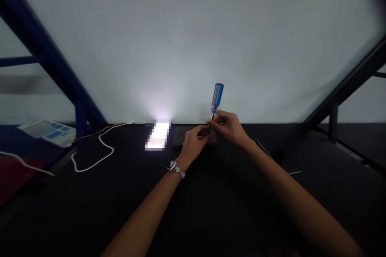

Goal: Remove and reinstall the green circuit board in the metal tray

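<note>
The right hand (227, 126) is clenched in a pinch around the shaft of 1 screwdriver with a translucent blue plastic handle (217, 96), held upright at 12 o'clock with the handle up. The left hand (193, 142), with 1 silver beaded bracelet (176, 170) at its wrist, is curled just beside the shaft; whether it grips cannot be told. A pinch low on the shaft is judged steadiest for keeping the tool upright. Behind the hands, 1 flat dark grey rectangular plate (179, 136) lies on the matt black tabletop (211, 209). At 11 o'clock, 1 glowing white pixelated rectangle (157, 134) is seen. Towards 10 o'clock lie 1 looped white cable (99, 160), 1 thin orange-and-black wire (102, 129) and 1 printed sheet with blue marks (45, 131). At 2 o'clock lies 1 thin white wire (265, 150).
</note>
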Tool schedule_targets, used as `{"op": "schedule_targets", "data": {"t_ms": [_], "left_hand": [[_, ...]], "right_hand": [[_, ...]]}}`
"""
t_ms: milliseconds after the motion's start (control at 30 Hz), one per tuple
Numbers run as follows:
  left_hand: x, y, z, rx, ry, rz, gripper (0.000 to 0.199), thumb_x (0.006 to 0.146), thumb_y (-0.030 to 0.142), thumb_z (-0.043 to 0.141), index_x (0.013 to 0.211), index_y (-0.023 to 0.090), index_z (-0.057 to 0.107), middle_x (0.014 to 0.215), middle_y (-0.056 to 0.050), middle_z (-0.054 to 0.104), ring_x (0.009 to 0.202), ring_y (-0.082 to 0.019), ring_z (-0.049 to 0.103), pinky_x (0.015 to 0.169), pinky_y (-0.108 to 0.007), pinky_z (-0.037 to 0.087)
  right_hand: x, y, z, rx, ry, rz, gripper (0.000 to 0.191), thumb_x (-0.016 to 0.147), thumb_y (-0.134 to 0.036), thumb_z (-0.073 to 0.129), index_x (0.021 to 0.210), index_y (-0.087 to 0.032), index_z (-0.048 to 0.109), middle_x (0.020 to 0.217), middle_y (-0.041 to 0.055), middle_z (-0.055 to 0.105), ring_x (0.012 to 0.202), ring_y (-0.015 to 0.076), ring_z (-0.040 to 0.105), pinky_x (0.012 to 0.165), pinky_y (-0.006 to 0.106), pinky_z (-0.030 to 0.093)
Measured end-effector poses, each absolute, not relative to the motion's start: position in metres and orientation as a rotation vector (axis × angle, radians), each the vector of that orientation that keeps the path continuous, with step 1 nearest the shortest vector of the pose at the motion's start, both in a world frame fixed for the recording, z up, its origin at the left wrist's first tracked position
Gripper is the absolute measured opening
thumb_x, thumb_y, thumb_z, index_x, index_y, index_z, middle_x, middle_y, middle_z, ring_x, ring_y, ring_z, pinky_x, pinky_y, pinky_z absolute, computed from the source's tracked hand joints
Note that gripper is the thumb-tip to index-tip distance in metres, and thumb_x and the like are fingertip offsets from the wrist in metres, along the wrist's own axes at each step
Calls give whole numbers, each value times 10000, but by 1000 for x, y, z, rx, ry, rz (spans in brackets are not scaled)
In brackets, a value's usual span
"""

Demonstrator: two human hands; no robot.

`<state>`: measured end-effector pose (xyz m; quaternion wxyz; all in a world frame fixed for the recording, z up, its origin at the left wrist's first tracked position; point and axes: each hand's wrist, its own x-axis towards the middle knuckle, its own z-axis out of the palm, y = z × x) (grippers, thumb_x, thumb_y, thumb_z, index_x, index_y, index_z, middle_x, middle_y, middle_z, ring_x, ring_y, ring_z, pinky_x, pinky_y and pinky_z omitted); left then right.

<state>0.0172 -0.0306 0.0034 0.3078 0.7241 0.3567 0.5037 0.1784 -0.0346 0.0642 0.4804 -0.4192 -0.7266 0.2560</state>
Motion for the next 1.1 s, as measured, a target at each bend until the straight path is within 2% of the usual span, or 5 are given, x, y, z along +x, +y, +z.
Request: {"op": "schedule_targets", "data": {"t_ms": [233,433,633,833,1100], "left_hand": [[22,-31,2,1896,1028,1403,172,860,310,646,880,166,740,788,-40,743,697,-173,665,671,-276,507],[14,-29,3,1946,947,1275,229,891,310,609,1038,199,745,983,-59,758,851,-214,703,788,-330,544],[15,-27,0,1888,928,1299,252,813,285,702,1040,175,707,1032,-80,742,938,-216,694,867,-341,538],[20,-25,-1,1838,999,1354,156,827,314,673,835,162,709,815,-49,738,740,-182,674,693,-288,522],[14,-29,4,1949,960,1247,234,898,327,592,1019,200,746,953,-53,758,819,-196,688,764,-312,523]], "right_hand": [[169,-32,56,-1071,-1754,566,301,828,-429,658,704,-210,491,566,-33,551,509,119,530,494,250,417],[180,-42,74,-979,-1890,786,295,886,-408,572,1060,-180,641,922,64,693,701,163,650,555,276,518],[182,-35,67,-1074,-1826,558,287,842,-411,646,683,-183,574,707,19,627,576,127,558,541,272,462],[171,-30,56,-1110,-1715,500,365,807,-469,682,642,-208,488,551,-33,511,507,117,492,498,264,414],[181,-43,74,-1036,-1892,807,333,896,-339,571,1170,-164,642,973,85,724,709,162,663,616,300,568]]}}
